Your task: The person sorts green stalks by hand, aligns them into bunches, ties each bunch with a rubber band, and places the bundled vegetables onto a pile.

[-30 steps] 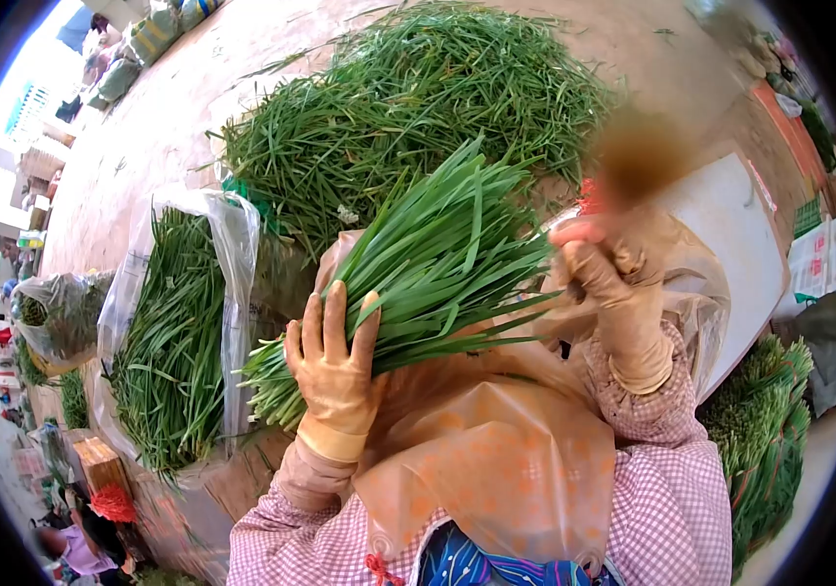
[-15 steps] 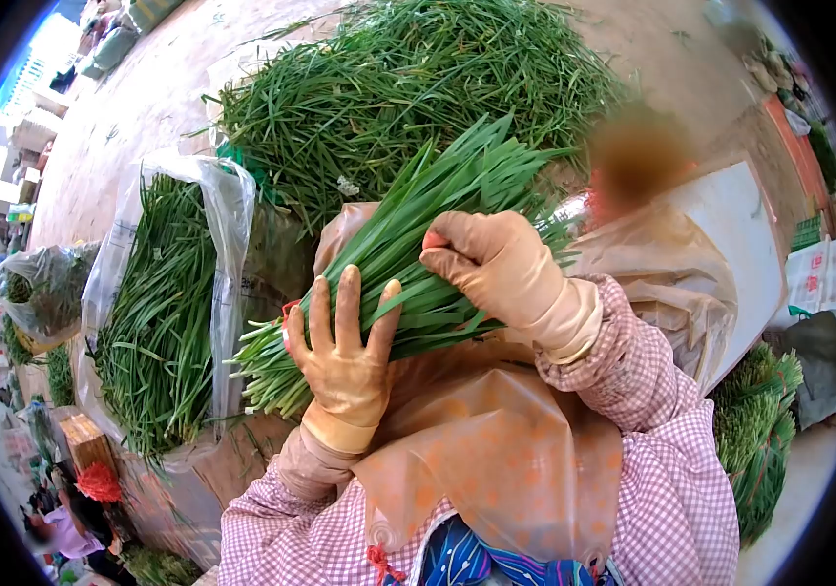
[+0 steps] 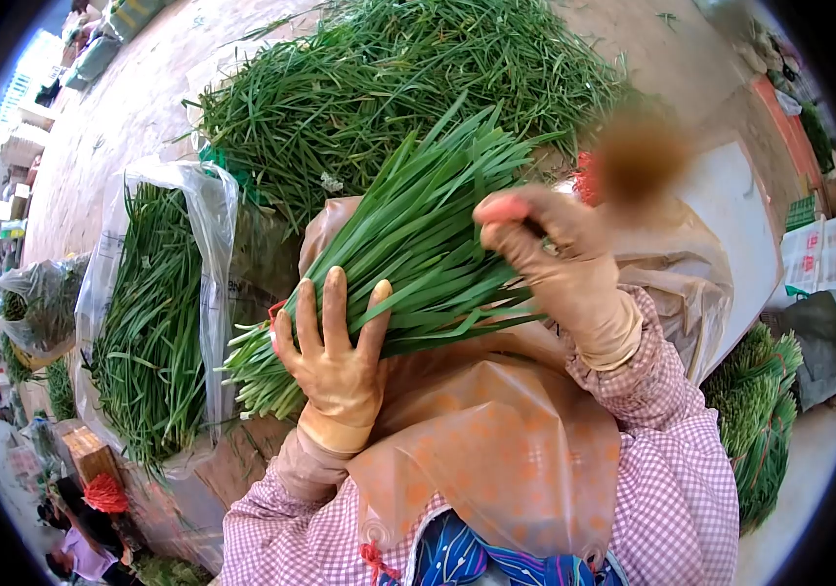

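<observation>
A thick bunch of garlic chives (image 3: 438,230) lies slantwise across my lap, pale cut stems at lower left and green leaves at upper right. My gloved left hand (image 3: 335,376) is wrapped over its stem end, fingers spread across the stalks and thumb hidden. A red tie (image 3: 274,317) shows beside my little finger. Off the leaves to the right is my gloved right hand (image 3: 574,269), somewhat blurred, with fingers curled into a loose pinch. Something red shows at its fingertip, and whatever lies within the pinch is hidden. A plastic apron (image 3: 486,430) covers my lap beneath the bunch.
A large heap of loose chives (image 3: 408,88) spreads ahead. At left stands a clear plastic bag (image 3: 228,215) around more chives (image 3: 154,322). Tied green bundles (image 3: 755,420) lie at right, near a white board (image 3: 745,234). Another person (image 3: 86,547) is at lower left.
My right hand has moved right, away from the leaves. My left hand stays on the stem end. The view has shifted slightly.
</observation>
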The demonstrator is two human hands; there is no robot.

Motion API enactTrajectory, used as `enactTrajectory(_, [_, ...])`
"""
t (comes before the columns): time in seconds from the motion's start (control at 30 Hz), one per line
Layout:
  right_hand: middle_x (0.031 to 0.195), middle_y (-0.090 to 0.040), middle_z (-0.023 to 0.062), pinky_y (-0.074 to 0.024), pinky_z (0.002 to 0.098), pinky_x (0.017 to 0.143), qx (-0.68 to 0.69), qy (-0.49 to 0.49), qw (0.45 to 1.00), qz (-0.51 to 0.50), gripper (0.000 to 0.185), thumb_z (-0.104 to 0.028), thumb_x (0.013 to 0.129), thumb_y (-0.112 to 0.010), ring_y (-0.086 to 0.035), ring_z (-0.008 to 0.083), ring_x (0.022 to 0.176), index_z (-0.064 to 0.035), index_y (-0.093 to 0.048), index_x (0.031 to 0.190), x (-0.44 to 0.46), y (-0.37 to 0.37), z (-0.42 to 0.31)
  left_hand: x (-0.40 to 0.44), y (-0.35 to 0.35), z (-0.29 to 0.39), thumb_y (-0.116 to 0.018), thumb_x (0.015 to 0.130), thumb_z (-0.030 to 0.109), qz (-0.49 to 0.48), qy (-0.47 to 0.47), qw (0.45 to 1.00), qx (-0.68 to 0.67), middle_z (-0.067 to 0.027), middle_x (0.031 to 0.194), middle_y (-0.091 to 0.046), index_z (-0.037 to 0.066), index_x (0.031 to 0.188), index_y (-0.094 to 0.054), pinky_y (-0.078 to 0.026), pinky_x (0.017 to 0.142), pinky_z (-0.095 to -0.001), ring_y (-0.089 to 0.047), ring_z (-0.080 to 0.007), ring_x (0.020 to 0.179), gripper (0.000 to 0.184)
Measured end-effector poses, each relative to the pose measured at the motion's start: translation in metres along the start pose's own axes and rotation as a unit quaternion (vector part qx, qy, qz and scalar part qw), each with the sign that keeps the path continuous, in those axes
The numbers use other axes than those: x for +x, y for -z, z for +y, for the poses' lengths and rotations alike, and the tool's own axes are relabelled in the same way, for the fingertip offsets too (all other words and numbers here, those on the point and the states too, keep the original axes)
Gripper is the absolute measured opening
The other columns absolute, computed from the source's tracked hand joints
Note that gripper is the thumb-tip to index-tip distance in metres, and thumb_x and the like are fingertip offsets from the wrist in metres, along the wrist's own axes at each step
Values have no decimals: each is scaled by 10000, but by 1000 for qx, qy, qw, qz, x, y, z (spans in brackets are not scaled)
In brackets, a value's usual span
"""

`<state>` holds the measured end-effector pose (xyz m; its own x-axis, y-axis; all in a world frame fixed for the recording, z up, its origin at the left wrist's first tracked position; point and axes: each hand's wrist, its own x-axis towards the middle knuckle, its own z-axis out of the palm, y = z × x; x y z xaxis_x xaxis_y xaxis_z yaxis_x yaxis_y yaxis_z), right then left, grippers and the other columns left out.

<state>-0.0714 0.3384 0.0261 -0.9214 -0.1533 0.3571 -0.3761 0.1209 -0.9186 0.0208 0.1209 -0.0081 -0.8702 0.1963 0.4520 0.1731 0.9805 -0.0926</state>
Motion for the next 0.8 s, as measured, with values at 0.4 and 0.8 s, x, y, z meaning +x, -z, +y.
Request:
enactTrajectory(0.4, [630, -587, 118, -485, 374, 500, -250, 95, 959, -96, 123, -176, 869, -603, -612, 294, 562, -62, -570, 838, -18, -31, 11, -9, 1, 1, -591, 818, 270, -6, -22, 1000, -14, -151, 1362, -498, 280, 1166, -636, -296, 999, -556, -468, -402, 1221, 351])
enactTrajectory(0.8, [677, -601, -6, -425, 198, 513, 134, -210, 946, 209, 74, -134, 927, -627, -517, 52, 556, -68, -610, 896, -12, 39, 12, -30, -6, -10, -574, 792, 323, -4, -30, 999, -43, -234, 1415, -404, 207, 1260, -581, -221, 1065, -592, -368, -480, 1300, 482])
